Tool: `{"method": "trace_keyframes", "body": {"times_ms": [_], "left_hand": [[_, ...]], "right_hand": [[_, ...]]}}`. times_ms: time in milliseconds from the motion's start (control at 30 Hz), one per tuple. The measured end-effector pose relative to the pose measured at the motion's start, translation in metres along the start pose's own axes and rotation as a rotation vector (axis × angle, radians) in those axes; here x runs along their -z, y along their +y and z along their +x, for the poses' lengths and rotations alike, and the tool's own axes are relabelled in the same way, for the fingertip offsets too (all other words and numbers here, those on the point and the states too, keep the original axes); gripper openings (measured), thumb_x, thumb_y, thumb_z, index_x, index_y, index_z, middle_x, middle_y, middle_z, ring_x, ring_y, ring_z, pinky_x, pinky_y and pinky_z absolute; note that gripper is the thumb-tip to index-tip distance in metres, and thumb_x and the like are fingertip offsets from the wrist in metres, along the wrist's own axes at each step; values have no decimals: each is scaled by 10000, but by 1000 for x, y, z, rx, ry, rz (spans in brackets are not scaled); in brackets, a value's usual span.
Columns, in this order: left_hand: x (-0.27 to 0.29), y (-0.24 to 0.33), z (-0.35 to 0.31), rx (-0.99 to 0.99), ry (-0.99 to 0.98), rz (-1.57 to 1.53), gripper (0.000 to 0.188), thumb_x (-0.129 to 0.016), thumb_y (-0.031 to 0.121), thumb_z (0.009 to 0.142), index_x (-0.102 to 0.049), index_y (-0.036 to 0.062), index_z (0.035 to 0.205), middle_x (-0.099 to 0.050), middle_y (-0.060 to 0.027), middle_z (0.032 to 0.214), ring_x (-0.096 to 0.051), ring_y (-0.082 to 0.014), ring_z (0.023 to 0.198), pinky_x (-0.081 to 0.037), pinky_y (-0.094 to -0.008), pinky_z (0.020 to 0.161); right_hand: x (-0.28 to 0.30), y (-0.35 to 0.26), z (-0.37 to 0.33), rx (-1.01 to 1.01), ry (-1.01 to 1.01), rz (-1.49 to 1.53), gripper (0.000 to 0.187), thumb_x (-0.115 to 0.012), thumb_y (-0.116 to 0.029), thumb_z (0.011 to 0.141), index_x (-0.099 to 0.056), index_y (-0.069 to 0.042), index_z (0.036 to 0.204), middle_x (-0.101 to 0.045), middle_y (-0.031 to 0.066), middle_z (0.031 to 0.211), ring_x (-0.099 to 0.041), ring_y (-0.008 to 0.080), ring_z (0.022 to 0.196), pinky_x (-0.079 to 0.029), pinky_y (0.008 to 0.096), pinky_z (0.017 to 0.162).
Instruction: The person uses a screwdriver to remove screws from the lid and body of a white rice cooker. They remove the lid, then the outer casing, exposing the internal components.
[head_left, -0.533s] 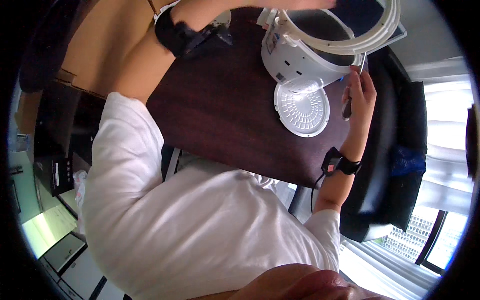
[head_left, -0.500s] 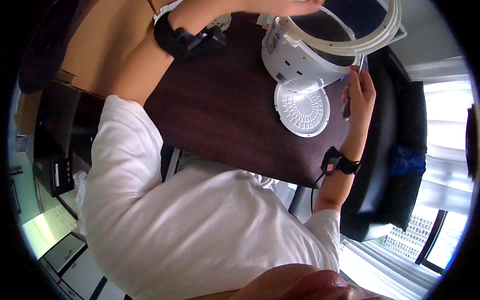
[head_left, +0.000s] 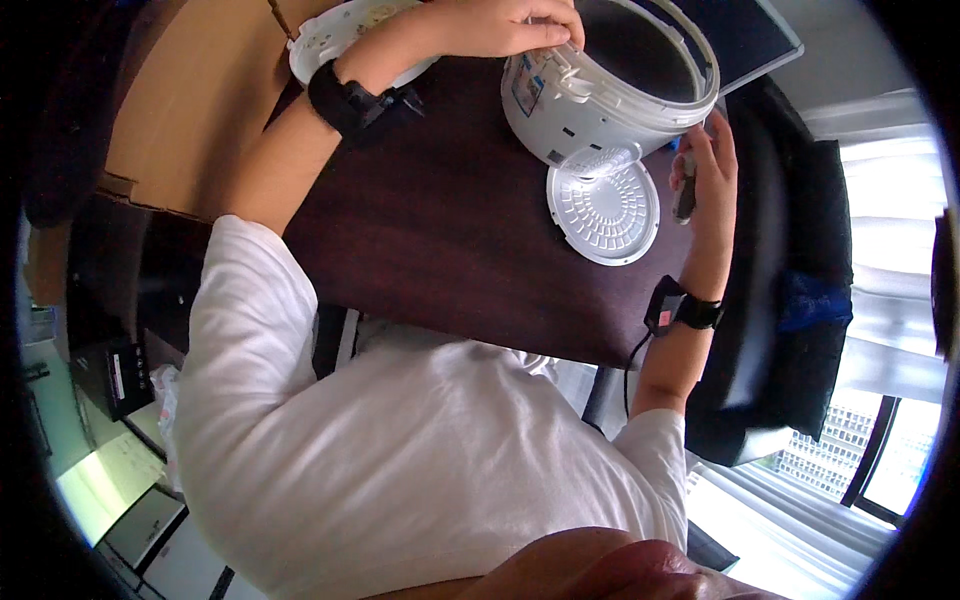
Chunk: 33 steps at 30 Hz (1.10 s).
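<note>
A white, round, rice-cooker-like pot (head_left: 545,130) stands on the dark table, its dark inside showing. A white ring (head_left: 708,50) lies tilted over the pot's rim. My left hand (head_left: 515,28) has its fingers curled over the ring's left edge beside a hinge-like part. At the right side of the rim, my right hand (head_left: 714,160) is closed around what looks like a screwdriver (head_left: 685,195); its handle points down and its tip is hidden. A perforated-looking white disc (head_left: 605,215) lies flat in front of the pot, next to a clear curved flap (head_left: 600,160).
A white dish (head_left: 345,30) with bits in it sits at the far left of the table (head_left: 430,240), by a cardboard box (head_left: 190,110). A dark flat panel with a pale edge (head_left: 765,50) is behind the pot. A black sofa (head_left: 765,300) stands on the right.
The ring has come down from above the pot onto its rim. My left hand moved down and left with it, and my right hand shifted slightly left with the tool.
</note>
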<state>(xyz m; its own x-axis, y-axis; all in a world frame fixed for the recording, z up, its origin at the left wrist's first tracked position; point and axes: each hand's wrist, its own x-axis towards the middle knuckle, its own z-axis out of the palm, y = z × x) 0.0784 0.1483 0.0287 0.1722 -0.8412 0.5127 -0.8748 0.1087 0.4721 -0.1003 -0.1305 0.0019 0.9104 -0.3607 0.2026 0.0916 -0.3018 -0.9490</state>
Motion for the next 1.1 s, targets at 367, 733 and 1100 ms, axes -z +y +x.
{"method": "trace_keyframes", "body": {"times_ms": [367, 733, 1100], "left_hand": [[-10, 16, -5, 61, -65, 121, 195, -568, 168, 961, -668, 30, 1057, -613, -120, 1023, -607, -264, 883, -485, -360, 784], [23, 47, -2, 211, -327, -50, 327, -728, 167, 838, -675, 2, 1115, -637, -121, 1069, -598, -250, 1002, -460, -354, 909], [11, 32, 5, 232, -335, -72, 347, -769, 236, 796, -699, 37, 1071, -656, -79, 990, -593, -234, 985, -404, -356, 922]], "right_hand": [[61, -14, -46, -254, 5, -176, 340, -629, -133, 932, -596, 24, 1231, -629, 44, 922, -562, 94, 669, -453, 233, 564], [27, -32, -78, -96, -509, -136, 380, -570, 9, 910, -558, 34, 1289, -622, 74, 996, -554, 93, 785, -450, 223, 683], [-15, -28, -64, -4, -642, -207, 338, -451, 13, 957, -584, 40, 1267, -628, 78, 901, -544, 91, 638, -446, 212, 576]]}}
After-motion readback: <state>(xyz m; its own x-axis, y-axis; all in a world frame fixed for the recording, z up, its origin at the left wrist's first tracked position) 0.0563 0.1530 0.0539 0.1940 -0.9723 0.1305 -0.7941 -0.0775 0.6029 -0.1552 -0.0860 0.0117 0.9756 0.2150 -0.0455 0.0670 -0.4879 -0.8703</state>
